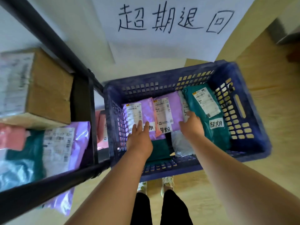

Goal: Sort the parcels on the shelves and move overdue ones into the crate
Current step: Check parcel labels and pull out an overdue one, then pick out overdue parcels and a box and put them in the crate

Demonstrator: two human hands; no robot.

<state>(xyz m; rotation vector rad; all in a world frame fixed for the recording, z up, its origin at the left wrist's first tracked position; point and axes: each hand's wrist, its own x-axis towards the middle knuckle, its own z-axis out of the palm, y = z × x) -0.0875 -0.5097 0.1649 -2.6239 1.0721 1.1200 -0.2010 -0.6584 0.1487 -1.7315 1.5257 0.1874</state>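
Observation:
A blue slotted crate (240,101) stands on the floor below me and holds several mailer parcels with white handwritten tags. Two lilac parcels lie side by side, one at the left (146,111) and one in the middle (176,109). A teal parcel (215,133) leans at the right. My left hand (140,136) rests with straight fingers on the left lilac parcel. My right hand (191,125) reaches between the middle lilac parcel and the teal one, its fingertips on a white parcel's edge.
A black metal shelf frame (90,120) stands at the left, carrying a cardboard box (48,88) and lilac, teal and pink mailers (53,148). A large handwritten paper sign (170,30) hangs on the wall behind the crate. My feet stand on the wooden floor just before the crate.

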